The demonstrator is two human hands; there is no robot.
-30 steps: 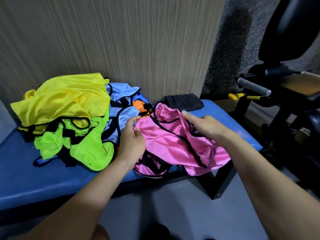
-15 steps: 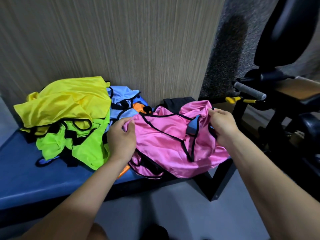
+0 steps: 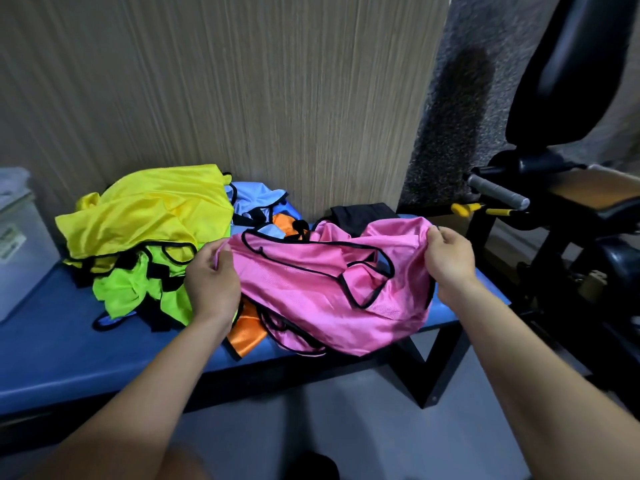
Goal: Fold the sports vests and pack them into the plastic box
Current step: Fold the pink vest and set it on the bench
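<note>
Head view: I see my left hand [image 3: 211, 284] pinching the left end of the pink vest [image 3: 311, 289], fingers curled round the bunched fabric, and my right hand [image 3: 448, 263] gripping its right end the same way. The vest is stretched between the two hands, its long axis running left to right across the picture, the top edge raised and taut, the lower part sagging onto the blue counter [image 3: 62, 348] and over its front edge. Its black-trimmed arm or neck openings face me, near the middle and right of the cloth.

To the left on the counter lies a heap of other vests: a yellow vest [image 3: 149, 209] on top, a lime green vest [image 3: 131, 292] under it, a light blue vest [image 3: 256, 197] behind, next to the wall. An orange vest [image 3: 246, 327] peeks out beneath the pink one, just beside my left wrist. A black cloth [image 3: 363, 214] lies behind the pink vest. A pale plastic box [image 3: 20, 251] stands at the counter's far left. Black gym equipment [image 3: 568, 216] stands to the right.
</note>
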